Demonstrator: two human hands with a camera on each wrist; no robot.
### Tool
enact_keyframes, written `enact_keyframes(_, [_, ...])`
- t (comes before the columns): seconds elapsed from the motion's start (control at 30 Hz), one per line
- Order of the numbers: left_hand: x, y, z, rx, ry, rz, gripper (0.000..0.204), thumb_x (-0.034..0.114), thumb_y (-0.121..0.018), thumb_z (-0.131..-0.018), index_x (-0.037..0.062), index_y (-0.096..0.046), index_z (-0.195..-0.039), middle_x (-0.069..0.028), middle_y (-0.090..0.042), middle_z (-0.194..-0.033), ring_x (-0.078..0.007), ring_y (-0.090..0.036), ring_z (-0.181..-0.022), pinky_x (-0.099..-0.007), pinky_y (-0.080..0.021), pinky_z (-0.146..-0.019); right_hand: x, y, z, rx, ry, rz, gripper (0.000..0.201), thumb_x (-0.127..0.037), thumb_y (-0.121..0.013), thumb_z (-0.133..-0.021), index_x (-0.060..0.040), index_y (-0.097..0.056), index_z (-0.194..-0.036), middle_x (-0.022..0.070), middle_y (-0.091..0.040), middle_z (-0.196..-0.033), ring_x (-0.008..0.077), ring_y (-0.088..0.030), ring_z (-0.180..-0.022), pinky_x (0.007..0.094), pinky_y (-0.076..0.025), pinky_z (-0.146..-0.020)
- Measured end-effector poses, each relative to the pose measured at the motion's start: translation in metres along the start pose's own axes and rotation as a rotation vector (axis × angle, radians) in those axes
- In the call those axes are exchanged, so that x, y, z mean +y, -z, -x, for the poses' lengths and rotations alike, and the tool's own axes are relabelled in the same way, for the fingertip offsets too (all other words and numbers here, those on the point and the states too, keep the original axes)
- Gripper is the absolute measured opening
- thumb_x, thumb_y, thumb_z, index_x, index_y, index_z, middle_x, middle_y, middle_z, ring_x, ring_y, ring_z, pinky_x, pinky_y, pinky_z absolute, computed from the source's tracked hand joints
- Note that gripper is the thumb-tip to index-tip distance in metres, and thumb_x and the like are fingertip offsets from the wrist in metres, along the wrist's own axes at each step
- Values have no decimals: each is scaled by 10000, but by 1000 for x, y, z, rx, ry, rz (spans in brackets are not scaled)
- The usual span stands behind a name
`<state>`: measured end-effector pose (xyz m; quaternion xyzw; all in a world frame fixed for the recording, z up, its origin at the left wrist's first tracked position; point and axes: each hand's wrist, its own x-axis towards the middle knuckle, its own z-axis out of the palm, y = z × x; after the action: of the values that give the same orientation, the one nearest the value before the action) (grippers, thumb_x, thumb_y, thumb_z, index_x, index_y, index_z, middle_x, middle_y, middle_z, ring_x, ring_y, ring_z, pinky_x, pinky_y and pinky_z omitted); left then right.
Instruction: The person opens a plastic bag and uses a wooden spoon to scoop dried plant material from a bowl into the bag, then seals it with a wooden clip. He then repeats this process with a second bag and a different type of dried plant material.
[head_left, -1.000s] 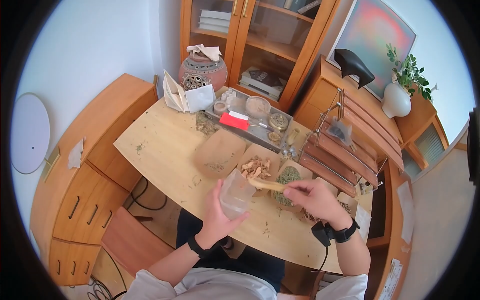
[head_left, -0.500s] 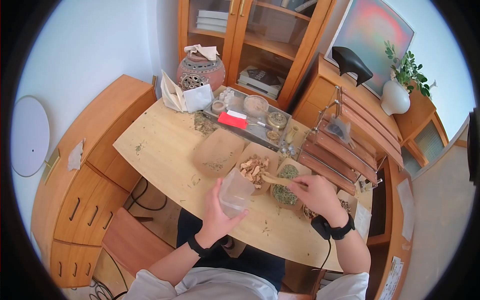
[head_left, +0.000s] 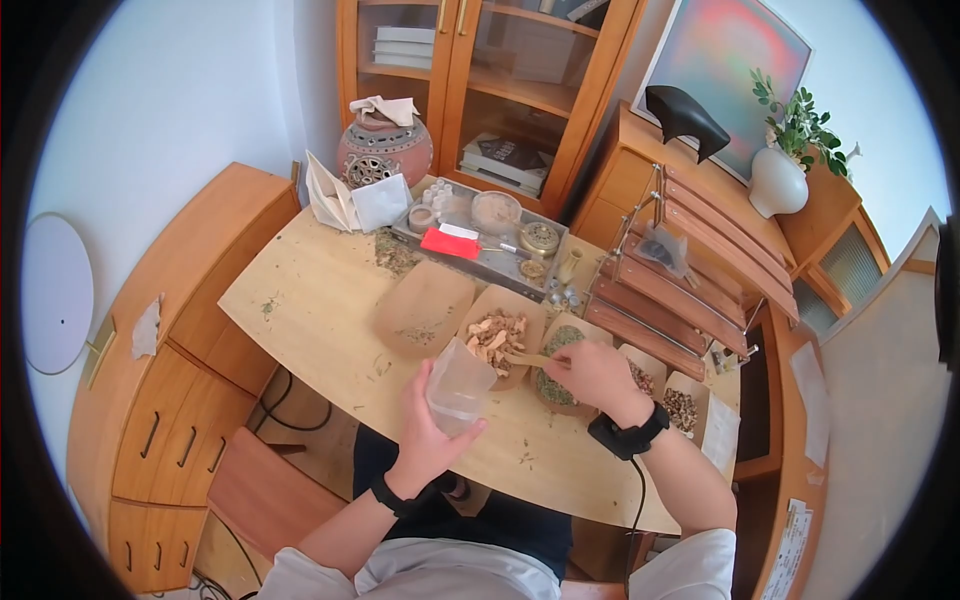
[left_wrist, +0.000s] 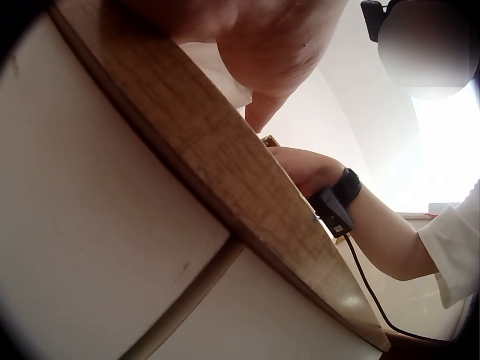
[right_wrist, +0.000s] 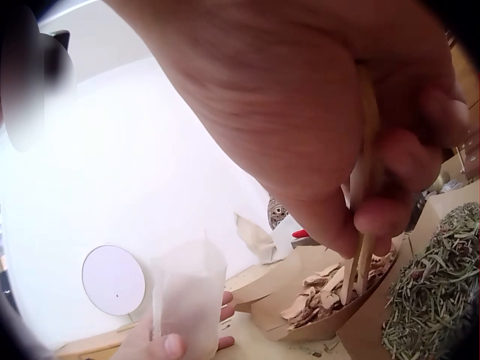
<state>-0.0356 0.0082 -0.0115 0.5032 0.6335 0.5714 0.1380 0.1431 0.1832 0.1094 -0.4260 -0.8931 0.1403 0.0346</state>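
Observation:
The left hand holds a translucent pouch upright, its fingers and thumb around the sides. With thumb and fingers the right hand pinches slim wooden tongs. The tong tips touch pale brown dried chips in a paper tray. Just right of those chips lies a tray of green dried herb, partly under the right hand. In the left wrist view the left hand shows at the top, while what it holds is mostly hidden.
Left of the chips sits a paper tray with a few scraps. More trays of dried pieces stand at the right. Behind are a grey tray with small containers, a red item, and a wooden tiered rack.
The right hand has moved left and slightly away from the body, and the tong tips are lower among the chips. The left hand still holds the pouch; the head view has shifted a little.

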Motion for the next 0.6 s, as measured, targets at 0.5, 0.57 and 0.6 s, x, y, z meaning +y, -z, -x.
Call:
enact_keyframes(0.5, [8,4,-3,-38,18,-118,1066,220,-849,-748,-30,-154,-1517,-245,-312,-1474,-382,-348,-1373,-472,-313,-1127,1,49,21,45,-4,-601,266,-206,-699,-901,35,-716,-1010,103,-674,-728,115,-570,-651,288,-486,-628])
enact_keyframes(0.57, [8,5,-3,-39,28,-110,1069,222,-849,-748,-29,-151,-1518,-248,-309,-1476,-384,-347,-1374,-473,-310,-1129,-12,55,27,19,16,-625,266,-206,-701,-900,34,-714,-1015,106,-676,-735,119,-575,-651,288,-490,-630])
enact_keyframes(0.6, [9,5,-3,-40,33,-105,1071,223,-850,-748,-29,-149,-1518,-250,-307,-1477,-385,-346,-1374,-473,-309,-1130,-20,57,31,-9,16,-622,267,-211,-702,-899,27,-716,-1018,117,-684,-747,132,-593,-653,291,-496,-638])
